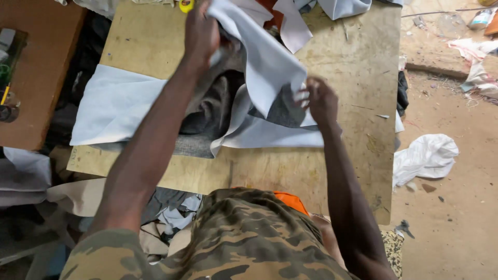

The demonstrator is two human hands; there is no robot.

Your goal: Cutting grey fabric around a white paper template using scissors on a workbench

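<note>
My left hand [201, 33] is raised at the far side of a worn plywood table [358, 67], gripping the upper edge of a pale blue-white lining sheet [267, 62] and lifting it. My right hand [320, 99] pinches the same sheet's lower right edge near the table's middle. Under the lifted sheet lies a dark grey fabric piece [210, 111], partly hidden by my left forearm. Another pale sheet [111, 106] lies flat at the table's left.
More pale fabric pieces [340, 8] lie at the table's far edge beside a yellow object [185, 5]. Crumpled white cloth [425, 155] lies on the dirt floor to the right. A brown bench [39, 72] stands to the left, and fabric scraps [174, 212] pile below the table.
</note>
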